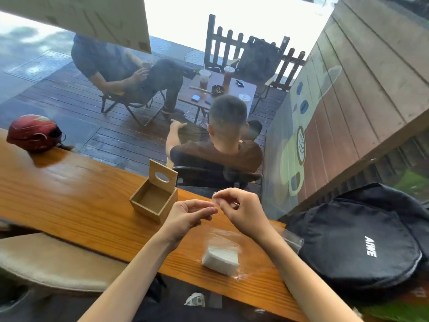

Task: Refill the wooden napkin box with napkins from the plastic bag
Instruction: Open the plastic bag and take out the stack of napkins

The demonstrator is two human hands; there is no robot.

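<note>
The wooden napkin box stands on the wooden counter, empty inside, with its slotted lid tipped up at the back. Nearer to me lies a clear plastic bag holding a white stack of napkins at its lower end. My right hand pinches the bag's upper edge, lifted off the counter just right of the box. My left hand meets it fingertip to fingertip, fingers closed on the same edge. The napkins rest flat inside the bag.
A black backpack lies on the counter at the right, close to my right forearm. A red helmet sits at the far left. A window pane runs along the counter's far edge, with people seated outside. A beige cushioned seat is below left.
</note>
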